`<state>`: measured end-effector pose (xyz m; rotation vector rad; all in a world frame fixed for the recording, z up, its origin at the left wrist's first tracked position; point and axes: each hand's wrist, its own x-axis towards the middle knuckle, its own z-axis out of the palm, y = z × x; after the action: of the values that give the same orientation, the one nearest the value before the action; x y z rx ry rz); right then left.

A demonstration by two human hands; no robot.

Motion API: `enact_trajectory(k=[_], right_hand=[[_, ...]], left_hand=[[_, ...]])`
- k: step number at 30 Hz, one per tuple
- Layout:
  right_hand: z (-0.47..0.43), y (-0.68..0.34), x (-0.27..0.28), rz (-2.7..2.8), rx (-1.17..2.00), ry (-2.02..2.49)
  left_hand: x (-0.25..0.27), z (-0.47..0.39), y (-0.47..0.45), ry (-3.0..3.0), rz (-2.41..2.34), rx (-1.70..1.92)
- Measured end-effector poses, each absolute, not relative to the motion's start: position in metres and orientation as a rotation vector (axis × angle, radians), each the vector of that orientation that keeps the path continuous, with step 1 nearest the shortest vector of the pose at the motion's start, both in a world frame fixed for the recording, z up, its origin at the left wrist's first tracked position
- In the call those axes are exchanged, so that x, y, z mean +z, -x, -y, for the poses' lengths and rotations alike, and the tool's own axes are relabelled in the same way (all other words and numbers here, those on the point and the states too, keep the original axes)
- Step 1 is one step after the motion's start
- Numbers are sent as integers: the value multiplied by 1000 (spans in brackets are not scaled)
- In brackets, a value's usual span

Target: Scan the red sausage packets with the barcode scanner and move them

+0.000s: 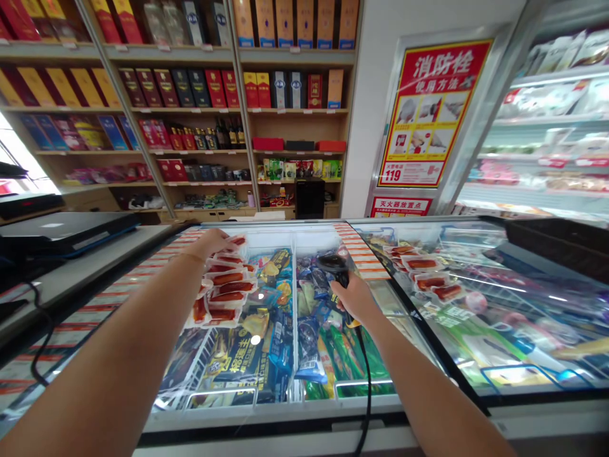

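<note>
My left hand (215,244), with a thin bracelet at the wrist, is closed at the top end of a bunch of vacuum-packed sausages (229,296). The clear packs overlap in rows and hang or lie over the left part of the freezer; which of the two I cannot tell. My fingertips are partly hidden behind the uppermost pack. In my right hand (354,293) is a black barcode scanner (334,265), gripped by its handle, its head pointing left toward the sausages. A black cable (367,387) runs down from the handle.
The chest freezer (294,317) holds blue, black and green ice-cream packets in wire baskets. Its right-hand section contains more goods under reflective glass, with several sausage packs (431,281) reflected or lying there. A dark device (71,231) stands at left. Stocked shelves (297,60) line the wall behind.
</note>
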<state>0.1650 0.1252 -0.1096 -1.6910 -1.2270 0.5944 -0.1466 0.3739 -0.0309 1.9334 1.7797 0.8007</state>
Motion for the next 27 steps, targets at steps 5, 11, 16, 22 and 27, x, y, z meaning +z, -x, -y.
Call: enact_trajectory(k=[5,11,16,22,27], right_hand=[[-121,-166,-111,1245,588,1620],[-112,-170,-104,1194,612,1624],[-108,-167,-97,1232,604,1621],[-106,-162,-98,1326,590,1662],[-108,-159,-104,1441,433,1714]], left_hand=[[-55,-347,63,-1599,-1347,898],[-119,-311,-22,-1185,-996,1081],[-148,-301,-33,-1122,-934,1329],[-153,-309,-29,-1048,-870,1386],[-151,-314,-28,-1147,-916,1371]])
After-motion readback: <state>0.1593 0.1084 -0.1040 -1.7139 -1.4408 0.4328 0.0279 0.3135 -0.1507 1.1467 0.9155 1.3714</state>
